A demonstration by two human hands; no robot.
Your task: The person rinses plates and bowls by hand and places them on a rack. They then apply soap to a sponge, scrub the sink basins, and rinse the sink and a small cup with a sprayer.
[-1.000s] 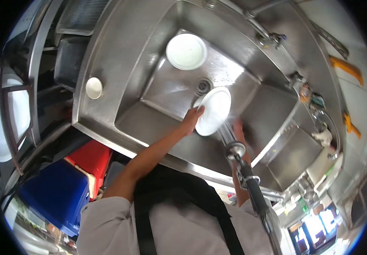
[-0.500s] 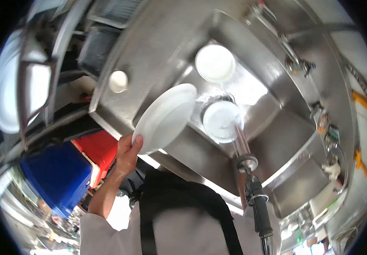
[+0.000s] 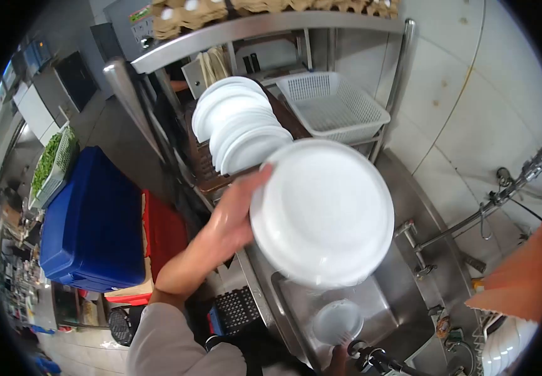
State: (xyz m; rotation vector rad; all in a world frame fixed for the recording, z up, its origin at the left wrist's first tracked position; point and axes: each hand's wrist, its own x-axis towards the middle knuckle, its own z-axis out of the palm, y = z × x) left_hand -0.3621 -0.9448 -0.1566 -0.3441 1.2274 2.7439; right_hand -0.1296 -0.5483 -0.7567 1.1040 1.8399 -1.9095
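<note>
My left hand (image 3: 236,210) is closed on the left edge of a large white plate (image 3: 324,213), raised above the sink with a broad round face toward me. Beyond it, a row of white plates (image 3: 239,119) leans in a brown rack (image 3: 205,178). Low in the sink (image 3: 377,294) is a white bowl (image 3: 336,321). My right hand (image 3: 338,361) is partly visible beside that bowl and the spray nozzle (image 3: 362,352); its fingers are too hidden to show a grip. Water streaks run between nozzle and bowl.
A white plastic basket (image 3: 333,103) sits on the rack shelf, under egg trays (image 3: 271,7). To the left stand a blue bin (image 3: 95,225) and a red bin (image 3: 161,232). Taps (image 3: 415,244) line the sink's right side. More white dishes (image 3: 509,344) stack at lower right.
My left hand has lifted the plate up and away from the sink toward the rack. The view has swung up and left, bringing the rack of plates into sight.
</note>
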